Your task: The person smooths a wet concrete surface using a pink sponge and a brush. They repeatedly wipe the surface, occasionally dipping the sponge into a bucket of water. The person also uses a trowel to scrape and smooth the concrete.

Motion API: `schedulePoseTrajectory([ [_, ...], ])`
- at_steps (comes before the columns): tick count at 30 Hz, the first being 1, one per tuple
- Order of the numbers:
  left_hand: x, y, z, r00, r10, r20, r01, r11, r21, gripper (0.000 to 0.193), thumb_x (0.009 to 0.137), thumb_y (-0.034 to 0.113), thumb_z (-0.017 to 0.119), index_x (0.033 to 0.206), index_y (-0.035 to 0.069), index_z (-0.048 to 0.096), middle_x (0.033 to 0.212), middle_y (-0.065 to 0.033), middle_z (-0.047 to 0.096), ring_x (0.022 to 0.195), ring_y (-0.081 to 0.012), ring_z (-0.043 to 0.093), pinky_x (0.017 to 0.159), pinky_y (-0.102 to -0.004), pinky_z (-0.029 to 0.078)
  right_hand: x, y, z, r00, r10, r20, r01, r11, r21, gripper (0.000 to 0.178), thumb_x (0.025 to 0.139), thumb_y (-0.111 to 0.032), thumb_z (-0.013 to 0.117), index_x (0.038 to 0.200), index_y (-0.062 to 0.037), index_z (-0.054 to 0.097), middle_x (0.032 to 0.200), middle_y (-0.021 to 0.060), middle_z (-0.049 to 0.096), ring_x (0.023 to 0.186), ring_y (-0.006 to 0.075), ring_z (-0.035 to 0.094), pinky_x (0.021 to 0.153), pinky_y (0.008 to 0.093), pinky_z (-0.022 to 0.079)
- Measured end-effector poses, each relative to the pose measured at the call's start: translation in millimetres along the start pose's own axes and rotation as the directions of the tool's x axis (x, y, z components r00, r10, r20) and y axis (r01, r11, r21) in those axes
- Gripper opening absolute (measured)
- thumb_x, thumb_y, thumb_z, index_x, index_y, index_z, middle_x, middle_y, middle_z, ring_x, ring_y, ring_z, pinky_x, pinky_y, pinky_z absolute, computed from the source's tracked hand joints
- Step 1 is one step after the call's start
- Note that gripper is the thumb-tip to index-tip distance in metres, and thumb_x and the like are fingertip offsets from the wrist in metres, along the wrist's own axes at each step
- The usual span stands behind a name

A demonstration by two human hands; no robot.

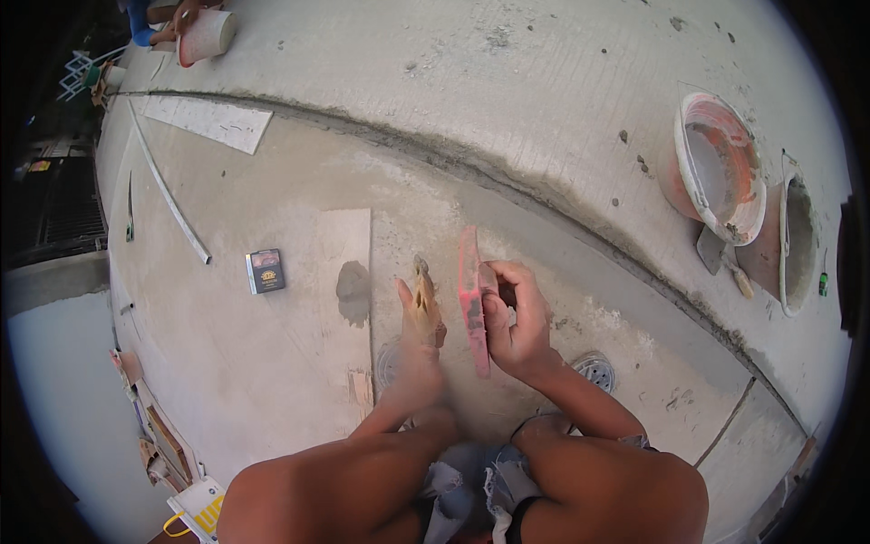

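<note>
My right hand (518, 317) is closed round the handle side of a red plastering float (472, 304), whose long narrow edge is turned up toward me. Grey smears mark the float. To its left, my left hand (419, 340) grips a yellowish, dark-spotted piece (422, 308) with a grey lump at its tip; its kind I cannot make out. The thumb stands apart on the left side. A gap separates the two hands. Beside the left hand, a dark grey patch of wet mortar (353, 293) lies on a pale board (340, 236).
A small dark box (265, 272) lies farther left, near a long metal strip (170, 195). Two mortar-stained buckets (672, 177) (787, 245) and a trowel (711, 251) are at right. A stepped concrete edge (535, 190) crosses the ground. At far left, a co-worker's hands (181, 20) touch a bucket (210, 38).
</note>
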State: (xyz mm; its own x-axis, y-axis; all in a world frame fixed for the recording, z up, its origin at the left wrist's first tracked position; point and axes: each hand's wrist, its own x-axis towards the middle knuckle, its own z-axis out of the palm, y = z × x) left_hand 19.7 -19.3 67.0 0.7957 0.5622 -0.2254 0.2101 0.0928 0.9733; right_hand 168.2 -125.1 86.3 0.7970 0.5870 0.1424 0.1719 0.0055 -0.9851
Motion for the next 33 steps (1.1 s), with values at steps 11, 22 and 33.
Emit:
schedulePoseTrajectory([
  [11,-30.9,-17.0,-30.9,0.990,-0.087,-0.110,0.104,0.983,0.154,0.093,0.101,0.081,0.031,0.146,0.000,0.044,0.107,-0.0034,0.051,0.079,-0.0093,0.043,0.067,-0.0265,0.038,-53.6,26.9,-0.5,0.968,0.117,0.220,-0.140,0.986,0.090,0.030,0.105,-0.015,0.064,0.128,0.0014,0.057,0.099,0.0176,0.066,0.083,0.0327,0.070,0.074,0.0392,0.057],
  [22,-27.5,-35.2,-39.4,0.991,-0.024,-0.129,0.036,0.995,0.094,0.075,0.110,0.061,0.040,0.142,-0.007,0.047,0.116,-0.0134,0.063,0.099,-0.0189,0.062,0.078,-0.0327,0.051,-53.9,24.3,9.1,0.975,0.052,0.218,-0.079,0.990,0.118,0.028,0.112,-0.022,0.055,0.128,0.0003,0.054,0.103,0.0066,0.064,0.084,0.0092,0.057,0.073,0.0278,0.049],
  [33,-14.4,-42.4,-31.6,0.983,-0.168,-0.079,0.154,0.974,-0.163,0.068,0.111,0.065,0.033,0.121,0.000,0.054,0.083,-0.0049,0.054,0.067,-0.0124,0.047,0.061,-0.0281,0.039,-73.1,35.9,-33.5,0.895,0.284,0.345,-0.353,0.923,0.155,0.037,0.114,-0.027,0.050,0.135,0.0026,0.058,0.120,0.0161,0.068,0.115,0.0237,0.064,0.102,0.0356,0.048],
])
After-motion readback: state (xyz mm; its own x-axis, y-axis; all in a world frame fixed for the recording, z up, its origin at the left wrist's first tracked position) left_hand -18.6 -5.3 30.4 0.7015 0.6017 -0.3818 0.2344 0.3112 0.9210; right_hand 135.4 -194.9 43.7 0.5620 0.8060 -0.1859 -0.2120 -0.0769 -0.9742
